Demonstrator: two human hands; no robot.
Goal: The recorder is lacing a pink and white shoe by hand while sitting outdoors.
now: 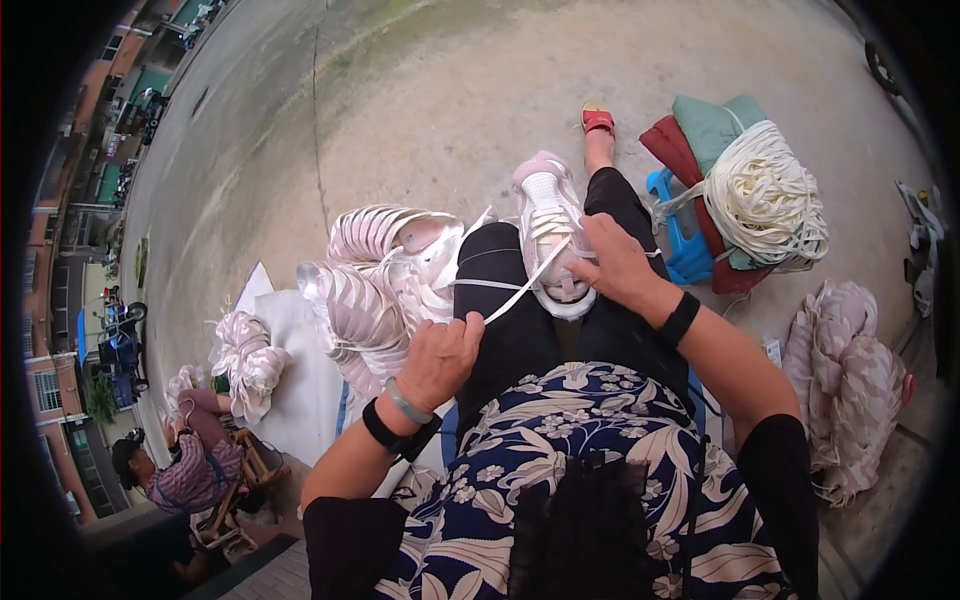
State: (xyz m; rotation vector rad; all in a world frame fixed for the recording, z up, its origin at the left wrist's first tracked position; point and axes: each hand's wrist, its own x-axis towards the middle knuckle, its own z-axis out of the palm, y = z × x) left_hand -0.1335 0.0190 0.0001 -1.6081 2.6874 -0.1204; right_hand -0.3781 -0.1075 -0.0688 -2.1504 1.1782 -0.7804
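A pale pink and white sneaker (545,205) lies between my thighs, its toe pointing away from me. White laces cross its tongue. My left hand (440,360) is closed in a pinch on a white shoelace (525,287), which runs taut from the sneaker's eyelets down to my fingers. My right hand (622,262) grips the sneaker's right side near the collar, thumb towards the opening; its fingertips are partly hidden. A thin loose lace end shows just right of that hand.
Left of my knee sit bundles of pink and white shoe pieces (365,285) on a white sheet (300,350). On the right a blue stool (685,240) bears folded cloths and a heap of cream laces (768,195). Another pink bundle (840,380) lies behind it. A seated person (190,460) is far left.
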